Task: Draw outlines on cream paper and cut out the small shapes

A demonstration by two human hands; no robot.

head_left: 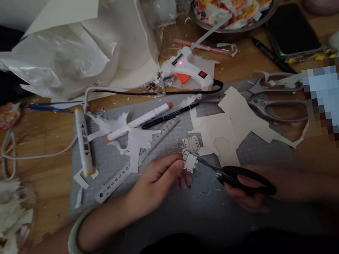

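Metal bowl (247,29) heaped with orange-printed scraps (237,1) beyond far edge of grey gridded mat (182,210), left hand (159,177) pinching small black-outlined white paper cutout (190,163) over mat, right hand (247,202) gripping black-handled metal scissors (219,174) beside it.

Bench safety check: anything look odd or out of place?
The glue gun lies on its side by the mat's far edge, red light lit, with white paper beneath it; its nozzle is clumped with bits, so it looks fouled, possibly left on. Ragged scraps litter the mat, one across the ruler.
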